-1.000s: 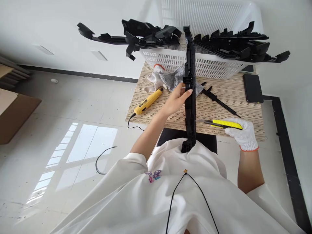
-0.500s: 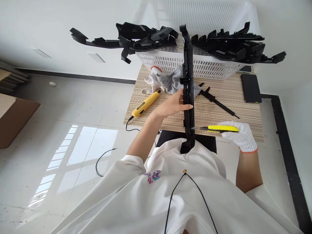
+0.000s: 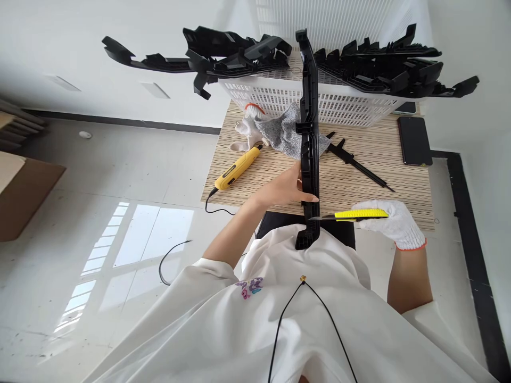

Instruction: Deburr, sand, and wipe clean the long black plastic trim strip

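My bare left hand (image 3: pixel 289 187) is wrapped round the lower part of a long black plastic trim piece (image 3: pixel 309 114), thumb across its front. The piece stands lengthwise before me, its near end against my shirt and its far end over the basket. In a white knit glove, my right hand (image 3: pixel 389 219) is closed on a yellow utility knife (image 3: pixel 355 214). Its blade points left and lies at the near part of the trim piece, below my left thumb; whether it touches cannot be made out.
A white plastic basket (image 3: pixel 267 96) at the back carries several black plastic pieces (image 3: pixel 383 72). On the striped table (image 3: pixel 271 197) lie a yellow corded tool (image 3: pixel 237 169), a grey cloth (image 3: pixel 281 130), a white glove (image 3: pixel 247 130), a black caliper (image 3: pixel 359 165) and a black phone (image 3: pixel 414 141).
My left hand has slid down the trim piece towards its near end. The knife has moved slightly left and down, so its blade now overlaps the piece further.
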Demonstrator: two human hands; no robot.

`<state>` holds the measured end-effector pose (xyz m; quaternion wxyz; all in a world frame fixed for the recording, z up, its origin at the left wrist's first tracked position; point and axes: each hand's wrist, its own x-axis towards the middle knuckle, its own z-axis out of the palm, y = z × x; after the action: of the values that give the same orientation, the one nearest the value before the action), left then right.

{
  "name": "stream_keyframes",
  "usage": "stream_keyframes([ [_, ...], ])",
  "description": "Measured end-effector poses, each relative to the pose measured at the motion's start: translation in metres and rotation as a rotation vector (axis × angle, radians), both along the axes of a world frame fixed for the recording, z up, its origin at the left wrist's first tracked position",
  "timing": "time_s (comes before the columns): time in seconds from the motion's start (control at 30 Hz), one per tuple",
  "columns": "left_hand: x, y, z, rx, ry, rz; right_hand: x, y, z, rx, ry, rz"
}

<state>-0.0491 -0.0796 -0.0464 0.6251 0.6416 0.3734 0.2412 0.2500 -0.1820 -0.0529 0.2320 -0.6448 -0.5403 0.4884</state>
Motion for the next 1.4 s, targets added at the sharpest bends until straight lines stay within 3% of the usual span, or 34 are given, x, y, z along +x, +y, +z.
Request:
stream_keyframes([
  [0.17,-0.002,0.011,0.000,0.029,-0.026,0.214,0.002,-0.001,0.000,0.056,0.007,-0.080],
  [0.27,-0.001,0.020,-0.002,0.081,-0.065,0.329,0.003,-0.002,-0.002,0.023,-0.014,-0.021],
  [0.47,0.001,0.040,-0.002,0.207,-0.137,0.486,0.004,-0.002,-0.006,0.103,-0.060,-0.052],
  [0.63,0.002,0.045,-0.003,0.200,-0.139,0.486,0.002,-0.002,-0.009,0.128,-0.058,-0.096],
  [0.8,0.002,0.038,-0.005,0.157,-0.153,0.271,-0.001,0.004,-0.005,0.084,0.024,-0.149],
  [0.87,0.002,0.037,-0.004,0.137,-0.141,0.222,-0.003,0.008,-0.003,0.037,0.028,-0.086],
  [0.93,0.005,0.036,-0.002,0.130,-0.161,0.249,-0.005,0.012,-0.002,0.032,0.029,-0.072],
  [1.07,0.019,0.039,0.003,0.096,-0.297,0.426,-0.010,0.014,-0.005,0.083,0.113,-0.361],
  [1.17,0.034,0.037,0.007,0.045,-0.379,0.529,-0.010,0.013,-0.007,0.083,0.213,-0.415],
  [1.27,0.045,0.031,0.007,0.017,-0.439,0.518,-0.007,0.013,-0.010,0.080,0.258,-0.413],
  [1.4,0.048,0.025,0.003,-0.051,-0.447,0.382,-0.008,0.015,-0.010,0.081,0.276,-0.407],
])
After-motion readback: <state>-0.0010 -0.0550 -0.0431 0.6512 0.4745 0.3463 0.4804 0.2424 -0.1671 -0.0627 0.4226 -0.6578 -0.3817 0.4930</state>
